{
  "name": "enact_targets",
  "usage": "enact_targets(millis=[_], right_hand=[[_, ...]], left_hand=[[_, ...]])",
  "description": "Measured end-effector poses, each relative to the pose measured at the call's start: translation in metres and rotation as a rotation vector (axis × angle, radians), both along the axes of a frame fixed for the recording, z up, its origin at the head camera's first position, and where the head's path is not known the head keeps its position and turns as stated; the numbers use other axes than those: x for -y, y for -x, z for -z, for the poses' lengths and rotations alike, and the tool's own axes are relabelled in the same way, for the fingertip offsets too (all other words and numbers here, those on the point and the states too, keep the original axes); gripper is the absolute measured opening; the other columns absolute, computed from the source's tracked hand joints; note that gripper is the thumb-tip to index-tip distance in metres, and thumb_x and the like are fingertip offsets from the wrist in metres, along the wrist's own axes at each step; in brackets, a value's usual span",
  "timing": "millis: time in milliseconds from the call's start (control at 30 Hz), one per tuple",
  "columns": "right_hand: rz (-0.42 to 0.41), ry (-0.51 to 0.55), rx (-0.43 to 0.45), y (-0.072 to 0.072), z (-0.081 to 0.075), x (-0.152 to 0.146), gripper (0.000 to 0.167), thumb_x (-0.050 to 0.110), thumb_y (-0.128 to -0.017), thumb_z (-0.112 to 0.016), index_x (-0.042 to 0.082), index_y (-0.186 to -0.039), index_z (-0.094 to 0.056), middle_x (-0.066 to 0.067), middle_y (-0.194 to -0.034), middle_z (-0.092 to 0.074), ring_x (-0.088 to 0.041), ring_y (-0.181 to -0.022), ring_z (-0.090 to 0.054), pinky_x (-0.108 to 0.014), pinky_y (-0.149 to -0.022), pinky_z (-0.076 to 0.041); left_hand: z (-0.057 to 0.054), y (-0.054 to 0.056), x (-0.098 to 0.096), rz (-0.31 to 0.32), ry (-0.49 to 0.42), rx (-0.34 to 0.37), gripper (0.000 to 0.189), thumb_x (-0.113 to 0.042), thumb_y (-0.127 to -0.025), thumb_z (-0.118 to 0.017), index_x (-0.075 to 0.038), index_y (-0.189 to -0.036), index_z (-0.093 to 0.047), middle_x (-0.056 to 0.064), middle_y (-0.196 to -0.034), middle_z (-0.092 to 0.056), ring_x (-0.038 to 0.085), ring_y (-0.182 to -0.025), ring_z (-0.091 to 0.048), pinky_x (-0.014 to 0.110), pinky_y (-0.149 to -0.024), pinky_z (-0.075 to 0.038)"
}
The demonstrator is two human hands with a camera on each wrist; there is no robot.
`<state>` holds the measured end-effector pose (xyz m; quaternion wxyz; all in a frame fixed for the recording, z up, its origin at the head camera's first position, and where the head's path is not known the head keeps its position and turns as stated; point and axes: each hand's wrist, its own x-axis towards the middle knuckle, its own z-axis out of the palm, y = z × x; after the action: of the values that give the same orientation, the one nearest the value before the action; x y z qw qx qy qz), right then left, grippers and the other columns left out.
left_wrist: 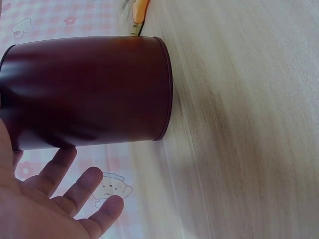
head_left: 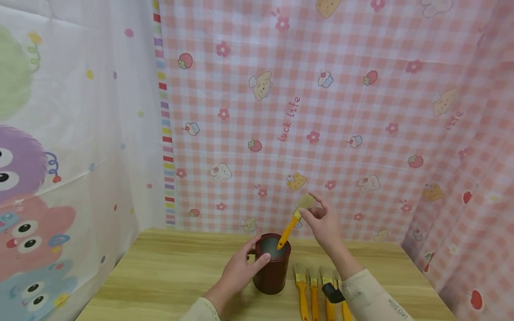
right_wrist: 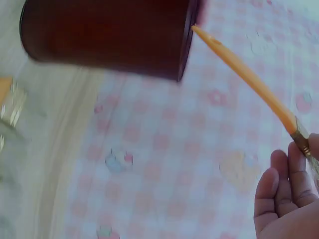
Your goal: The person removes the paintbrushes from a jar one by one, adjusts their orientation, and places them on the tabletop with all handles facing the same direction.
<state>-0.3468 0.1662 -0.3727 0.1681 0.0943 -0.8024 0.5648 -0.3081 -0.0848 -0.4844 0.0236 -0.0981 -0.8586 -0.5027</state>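
Observation:
A dark brown cylindrical container [head_left: 271,278] stands upright on the wooden table, its round mouth facing up. My left hand [head_left: 241,266] holds it near the rim, thumb on the near side and a finger at the far side; the other fingers spread beside its wall in the left wrist view. My right hand [head_left: 324,223] pinches a flat paintbrush [head_left: 288,232] at its metal band and pale bristles. The brush's orange handle slants down, bristles up, and its tip overlaps the container's mouth in the head view. In the right wrist view the handle tip [right_wrist: 195,29] appears right at the rim.
Several more orange-handled paintbrushes [head_left: 302,294] lie side by side on the table [head_left: 160,276], right of the container, bristles pointing away. A black wrist camera [head_left: 332,293] covers part of them. A pink checked cloth [head_left: 241,133] hangs behind the table.

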Motion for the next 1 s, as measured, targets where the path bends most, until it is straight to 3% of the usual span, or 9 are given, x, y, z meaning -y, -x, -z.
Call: enact_targets(millis=[133,300,467,567,667,833,933,1000], right_hand=[[0.047,-0.012,-0.009,-0.003,-0.003,-0.032,0.058,0.029,-0.104,-0.074,0.023,-0.158,-0.054,-0.017,-0.117,-0.08,-0.005,-0.09,-0.074,-0.02,-0.079,-0.057],[0.107,-0.104,0.013,-0.011,0.007,-0.085,0.063,0.032,-0.105,-0.071,0.019,-0.162,-0.048,-0.021,-0.119,-0.078,0.003,-0.081,-0.07,-0.023,-0.069,-0.053],[0.198,-0.291,0.05,-0.017,0.022,-0.143,0.065,0.036,-0.107,-0.069,0.014,-0.163,-0.045,-0.027,-0.123,-0.076,-0.003,-0.073,-0.065,-0.031,-0.056,-0.047],[0.233,-0.41,0.063,-0.021,0.029,-0.176,0.067,0.04,-0.108,-0.066,0.01,-0.163,-0.044,-0.029,-0.124,-0.075,-0.004,-0.078,-0.067,-0.031,-0.056,-0.049],[0.228,-0.464,0.087,-0.023,0.034,-0.202,0.067,0.038,-0.109,-0.064,0.007,-0.164,-0.042,-0.031,-0.123,-0.073,-0.006,-0.072,-0.064,-0.032,-0.054,-0.049],[0.183,-0.54,0.171,-0.023,0.038,-0.23,0.066,0.031,-0.108,-0.067,0.0,-0.161,-0.042,-0.02,-0.104,-0.074,-0.012,-0.068,-0.061,-0.032,-0.055,-0.049],[0.143,-0.594,0.205,-0.022,0.04,-0.241,0.066,0.028,-0.106,-0.069,-0.006,-0.158,-0.044,-0.029,-0.109,-0.075,-0.028,-0.087,-0.075,-0.037,-0.066,-0.059],[0.105,-0.607,0.257,-0.022,0.044,-0.246,0.068,0.031,-0.106,-0.069,-0.006,-0.158,-0.044,-0.039,-0.126,-0.069,-0.042,-0.101,-0.075,-0.046,-0.074,-0.063]], left_hand=[[0.001,-0.001,0.0,0.001,-0.004,0.008,0.073,-0.067,-0.101,-0.063,-0.036,-0.164,-0.043,0.012,-0.152,-0.063,0.044,-0.139,-0.058,0.07,-0.108,-0.049],[0.001,-0.002,-0.001,0.022,-0.015,0.003,0.072,-0.064,-0.102,-0.063,-0.035,-0.164,-0.043,0.012,-0.152,-0.063,0.044,-0.14,-0.058,0.067,-0.11,-0.049],[0.0,-0.003,-0.001,0.023,-0.015,0.0,0.072,-0.065,-0.102,-0.063,-0.036,-0.164,-0.042,0.013,-0.153,-0.062,0.044,-0.14,-0.058,0.067,-0.111,-0.049],[0.0,-0.002,-0.001,0.015,-0.011,0.002,0.073,-0.067,-0.101,-0.062,-0.037,-0.164,-0.041,0.012,-0.153,-0.062,0.045,-0.14,-0.058,0.068,-0.11,-0.048],[0.001,-0.001,0.0,0.01,-0.007,0.005,0.073,-0.067,-0.101,-0.062,-0.038,-0.164,-0.041,0.012,-0.154,-0.061,0.045,-0.14,-0.058,0.069,-0.11,-0.048],[0.002,-0.001,-0.001,0.009,-0.002,0.009,0.073,-0.068,-0.101,-0.062,-0.038,-0.164,-0.041,0.012,-0.154,-0.061,0.046,-0.14,-0.058,0.07,-0.109,-0.048],[0.002,-0.001,-0.001,0.007,-0.001,0.016,0.072,-0.068,-0.101,-0.061,-0.039,-0.164,-0.041,0.012,-0.153,-0.061,0.046,-0.139,-0.058,0.07,-0.108,-0.049],[0.002,0.0,-0.001,0.005,0.001,0.018,0.072,-0.068,-0.101,-0.061,-0.04,-0.164,-0.041,0.012,-0.153,-0.062,0.046,-0.139,-0.058,0.071,-0.107,-0.049]])
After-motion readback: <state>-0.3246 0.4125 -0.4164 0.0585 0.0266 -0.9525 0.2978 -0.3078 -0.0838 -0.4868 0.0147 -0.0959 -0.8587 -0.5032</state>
